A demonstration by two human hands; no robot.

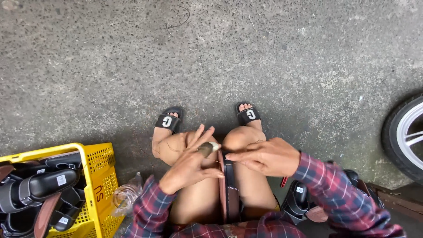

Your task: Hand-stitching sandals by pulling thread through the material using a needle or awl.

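Note:
I sit with a brown-and-black sandal (229, 194) wedged upright between my bare thighs. My left hand (187, 165) lies over my left knee with its fingers spread and its thumb against the sandal's edge. One finger wears a brownish wrap (208, 149). My right hand (264, 156) is over my right knee, with its fingertips pinched together at the sandal's top. They seem to hold a thin thread (219, 162) that runs toward the left hand. Both sleeves are red-and-blue plaid. My feet wear black slides (167, 120).
A yellow plastic crate (99, 176) full of black sandals stands at the lower left, with a clear plastic bag (125, 196) beside it. More black sandals (299, 198) lie under my right arm. A tyre and wheel (407, 136) stands at the right edge. The ground is rough concrete.

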